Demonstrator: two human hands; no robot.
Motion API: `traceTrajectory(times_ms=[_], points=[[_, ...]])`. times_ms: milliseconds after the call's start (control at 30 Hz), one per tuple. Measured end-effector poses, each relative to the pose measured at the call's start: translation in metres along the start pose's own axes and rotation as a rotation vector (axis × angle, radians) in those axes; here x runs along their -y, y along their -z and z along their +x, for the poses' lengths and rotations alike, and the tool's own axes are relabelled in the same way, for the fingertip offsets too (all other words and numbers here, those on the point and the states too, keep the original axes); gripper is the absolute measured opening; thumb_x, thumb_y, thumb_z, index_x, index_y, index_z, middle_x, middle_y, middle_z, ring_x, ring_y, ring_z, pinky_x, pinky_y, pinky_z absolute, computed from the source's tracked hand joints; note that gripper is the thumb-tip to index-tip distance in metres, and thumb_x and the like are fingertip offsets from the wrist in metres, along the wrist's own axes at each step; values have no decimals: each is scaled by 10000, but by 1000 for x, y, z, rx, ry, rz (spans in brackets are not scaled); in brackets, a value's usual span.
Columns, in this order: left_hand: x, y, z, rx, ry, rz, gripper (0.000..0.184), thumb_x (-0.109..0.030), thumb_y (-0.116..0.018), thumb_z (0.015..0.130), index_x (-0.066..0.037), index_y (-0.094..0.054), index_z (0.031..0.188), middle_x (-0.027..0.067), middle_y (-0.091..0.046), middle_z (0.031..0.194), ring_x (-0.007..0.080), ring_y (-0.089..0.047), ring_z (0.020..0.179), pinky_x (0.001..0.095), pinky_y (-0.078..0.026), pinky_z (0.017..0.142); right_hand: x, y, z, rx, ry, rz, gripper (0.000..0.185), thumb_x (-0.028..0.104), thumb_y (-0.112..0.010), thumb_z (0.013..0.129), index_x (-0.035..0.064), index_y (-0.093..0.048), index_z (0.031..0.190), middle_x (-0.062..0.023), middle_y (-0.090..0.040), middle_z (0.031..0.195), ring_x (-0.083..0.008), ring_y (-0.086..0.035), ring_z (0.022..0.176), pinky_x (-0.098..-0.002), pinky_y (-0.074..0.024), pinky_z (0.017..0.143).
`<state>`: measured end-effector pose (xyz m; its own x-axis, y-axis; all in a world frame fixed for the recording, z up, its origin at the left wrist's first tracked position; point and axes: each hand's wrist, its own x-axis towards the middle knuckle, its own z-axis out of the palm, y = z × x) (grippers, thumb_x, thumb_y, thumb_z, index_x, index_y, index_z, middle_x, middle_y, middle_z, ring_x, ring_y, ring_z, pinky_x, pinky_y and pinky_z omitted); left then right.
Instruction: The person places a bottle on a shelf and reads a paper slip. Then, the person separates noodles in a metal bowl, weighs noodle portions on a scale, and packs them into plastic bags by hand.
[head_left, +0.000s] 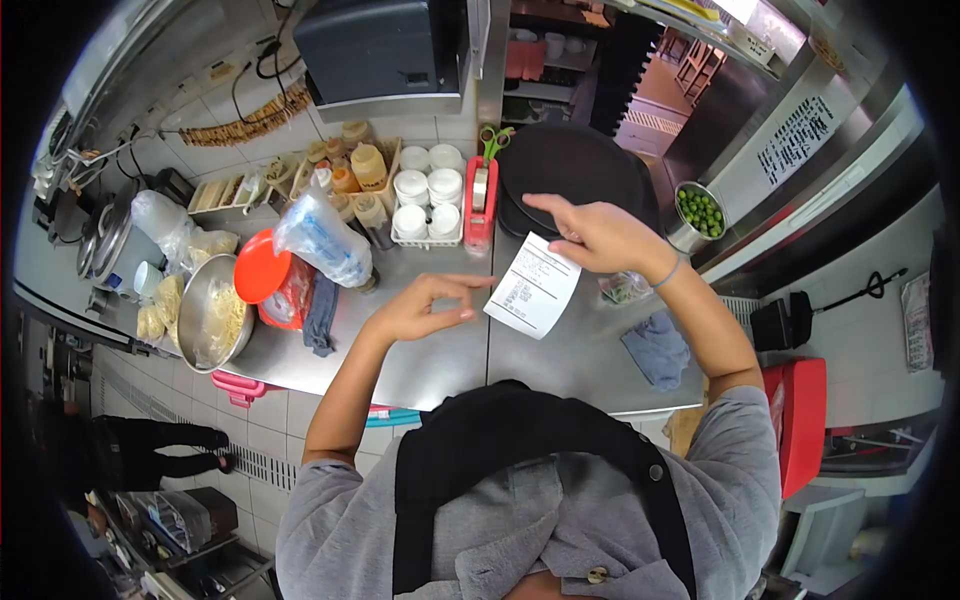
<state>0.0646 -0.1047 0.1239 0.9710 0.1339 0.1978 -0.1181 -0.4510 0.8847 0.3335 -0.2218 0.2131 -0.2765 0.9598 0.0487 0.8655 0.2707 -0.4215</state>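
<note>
A white printed receipt (533, 288) is held above the steel counter, tilted, its print facing up. My right hand (610, 238) grips its upper right corner, the thumb on the paper and the index finger stretched out to the left. Beside the receipt's left edge is my left hand (425, 308), with nothing in it. Its index finger points at the paper and its thumb is apart; whether the fingertip touches the edge I cannot tell. Past my right hand lie round black trays (570, 165), stacked on the counter.
White lidded cups (411, 187) stand in a rack, beside a red holder (480, 205) with green-handled scissors (494, 140). A steel bowl (215, 310), a red tub (262, 268) and a dark cloth (320, 313) are leftward. A blue cloth (656, 350) and green limes (699, 211) are rightward.
</note>
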Motion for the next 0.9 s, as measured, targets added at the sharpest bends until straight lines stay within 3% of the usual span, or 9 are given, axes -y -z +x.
traceTrajectory(times_ms=[100, 233, 400, 500, 567, 667, 800, 867, 900], points=[[42, -32, -42, -147, 192, -161, 219, -179, -608, 854, 25, -621, 774, 183, -604, 1184, 273, -545, 1152, 368, -408, 944, -36, -51, -15, 249, -23, -231, 642, 178, -607, 794, 75, -326, 1361, -190, -630, 833, -377, -612, 740, -463, -467, 638], [77, -70, -103, -321, 363, -268, 204, -157, -586, 876, 23, -663, 816, 182, -594, 1203, 257, -563, 1114, 354, -424, 933, -98, -143, -48, 436, 32, -327, 624, 124, -537, 821, 81, -304, 1398, -163, -647, 896, -347, -629, 795, -440, -490, 678], [88, -99, -152, -500, 443, -374, 207, -133, -577, 880, 25, -655, 771, 189, -600, 1189, 257, -584, 1076, 350, -430, 928, -148, -215, -73, 580, -28, -418, 733, 76, -488, 836, 105, -116, 1467, -176, -622, 1068, -330, -637, 878, -425, -506, 746], [82, -105, -157, -558, 491, -372, 217, -126, -581, 874, 29, -639, 734, 197, -606, 1173, 260, -602, 1040, 348, -431, 929, -170, -231, -73, 543, -12, -447, 860, 127, -572, 818, 116, -16, 1474, -199, -598, 1116, -343, -628, 924, -419, -505, 781], [80, -105, -153, -557, 496, -309, 207, -126, -607, 856, 29, -625, 720, 198, -614, 1159, 260, -604, 1035, 342, -433, 920, -155, -205, -60, 506, -314, -312, 1005, 220, -692, 757, 123, 6, 1473, -203, -591, 1120, -357, -620, 947, -420, -501, 802], [78, -108, -135, -538, 519, -273, 204, -125, -638, 831, 21, -598, 694, 193, -627, 1138, 254, -601, 1039, 347, -427, 919, -173, -202, -50, 373, -441, -280, 1132, 308, -768, 687, 130, 30, 1471, -207, -592, 1099, -359, -623, 942, -428, -500, 800], [66, -116, -100, -454, 520, -128, 223, -126, -657, 814, 13, -561, 669, 179, -648, 1101, 241, -596, 1052, 349, -411, 929, -180, -216, -44, 275, -459, -304, 1043, 248, -737, 727, 121, -16, 1470, -188, -599, 1073, -357, -623, 921, -428, -504, 766], [63, -120, -95, -456, 524, -132, 220, -126, -657, 815, 13, -567, 670, 178, -648, 1101, 240, -599, 1047, 343, -415, 923, -157, -216, -49, -161, -508, -119, 754, 172, -700, 750, 107, -320, 1398, -159, -607, 1040, -346, -615, 888, -412, -494, 725], [63, -122, -92, -476, 526, -135, 217, -126, -657, 815, 13, -573, 672, 178, -648, 1101, 239, -601, 1042, 337, -420, 916, -150, -214, -61, -161, -512, -120, 754, 172, -700, 750, 107, -320, 1398, -159, -607, 1040, -346, -615, 888, -412, -494, 725]])
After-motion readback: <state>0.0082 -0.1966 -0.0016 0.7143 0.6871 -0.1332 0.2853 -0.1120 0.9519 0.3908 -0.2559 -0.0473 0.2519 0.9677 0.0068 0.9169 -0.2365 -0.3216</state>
